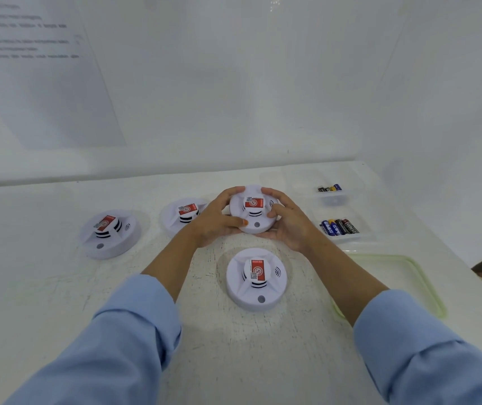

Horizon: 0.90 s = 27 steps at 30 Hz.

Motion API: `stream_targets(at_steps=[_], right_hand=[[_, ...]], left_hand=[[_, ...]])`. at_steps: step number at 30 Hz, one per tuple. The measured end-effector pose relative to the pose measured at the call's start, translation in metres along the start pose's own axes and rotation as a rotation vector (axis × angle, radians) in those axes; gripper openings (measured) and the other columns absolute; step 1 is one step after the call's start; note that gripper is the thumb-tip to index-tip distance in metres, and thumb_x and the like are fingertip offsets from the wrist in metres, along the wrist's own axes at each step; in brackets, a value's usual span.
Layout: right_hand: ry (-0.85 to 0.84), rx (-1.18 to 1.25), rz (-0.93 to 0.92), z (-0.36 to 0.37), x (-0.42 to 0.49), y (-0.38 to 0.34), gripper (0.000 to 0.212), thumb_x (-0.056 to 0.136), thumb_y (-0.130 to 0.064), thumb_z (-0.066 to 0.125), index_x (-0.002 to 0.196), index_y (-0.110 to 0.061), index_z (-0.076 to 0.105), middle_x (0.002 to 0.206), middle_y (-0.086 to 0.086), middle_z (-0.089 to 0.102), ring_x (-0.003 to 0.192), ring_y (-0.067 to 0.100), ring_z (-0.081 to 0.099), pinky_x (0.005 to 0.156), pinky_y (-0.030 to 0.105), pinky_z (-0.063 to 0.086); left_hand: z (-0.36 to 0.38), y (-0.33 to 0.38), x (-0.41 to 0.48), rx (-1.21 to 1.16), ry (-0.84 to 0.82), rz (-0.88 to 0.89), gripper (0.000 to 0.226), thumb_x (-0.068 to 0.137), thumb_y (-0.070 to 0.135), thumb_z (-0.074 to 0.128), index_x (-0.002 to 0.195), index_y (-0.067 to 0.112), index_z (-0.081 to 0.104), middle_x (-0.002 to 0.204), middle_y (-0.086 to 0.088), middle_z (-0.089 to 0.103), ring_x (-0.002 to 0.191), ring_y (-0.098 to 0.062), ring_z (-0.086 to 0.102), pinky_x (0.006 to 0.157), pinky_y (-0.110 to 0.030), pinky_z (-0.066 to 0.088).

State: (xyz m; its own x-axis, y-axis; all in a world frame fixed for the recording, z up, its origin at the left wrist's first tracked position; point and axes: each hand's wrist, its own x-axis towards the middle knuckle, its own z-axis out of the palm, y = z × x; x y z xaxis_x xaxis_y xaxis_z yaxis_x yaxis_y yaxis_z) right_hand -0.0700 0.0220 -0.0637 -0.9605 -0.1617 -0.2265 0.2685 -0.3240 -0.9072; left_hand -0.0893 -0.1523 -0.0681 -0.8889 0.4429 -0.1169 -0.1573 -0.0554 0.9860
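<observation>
A green-rimmed lid (426, 276) lies at the right. The left hand (216, 219) and right hand (288, 226) curl round the rim of the held detector (253, 211), far mid-table. The near detector (256, 279) sits just before them. The left hand partly hides the middle detector (180, 214); the left detector (109, 233) stands apart. Batteries (339, 227) lie in clear trays to the right. White wall (234, 83) with a printed sheet (38, 83); scuffed white table (44, 287).
</observation>
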Motion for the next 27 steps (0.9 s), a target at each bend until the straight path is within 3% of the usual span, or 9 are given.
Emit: stream_targets(at_steps=[12, 27], right_hand=[[0.008, 0.006, 0.004, -0.0015, -0.0005, 0.0021, 0.049, 0.081, 0.010, 0.036, 0.105, -0.026, 0.059, 0.110, 0.004, 0.057, 0.099, 0.030, 0.056, 0.079, 0.046, 0.054], [0.020, 0.010, 0.001, -0.0012, 0.0003, 0.0017, 0.048, 0.082, 0.010, 0.037, 0.103, -0.027, 0.059, 0.108, 0.003, 0.058, 0.097, 0.029, 0.056, 0.079, 0.047, 0.054]], left_hand=[[0.0006, 0.0011, -0.0005, -0.035, -0.006, -0.009, 0.065, 0.082, -0.015, 0.057, 0.130, 0.025, 0.042, 0.134, -0.002, 0.042, 0.104, -0.016, 0.057, 0.071, -0.027, 0.058], [0.0010, 0.0023, 0.0000, -0.025, -0.003, -0.011, 0.064, 0.081, -0.014, 0.059, 0.129, 0.026, 0.043, 0.129, 0.002, 0.045, 0.106, -0.018, 0.056, 0.069, -0.026, 0.057]])
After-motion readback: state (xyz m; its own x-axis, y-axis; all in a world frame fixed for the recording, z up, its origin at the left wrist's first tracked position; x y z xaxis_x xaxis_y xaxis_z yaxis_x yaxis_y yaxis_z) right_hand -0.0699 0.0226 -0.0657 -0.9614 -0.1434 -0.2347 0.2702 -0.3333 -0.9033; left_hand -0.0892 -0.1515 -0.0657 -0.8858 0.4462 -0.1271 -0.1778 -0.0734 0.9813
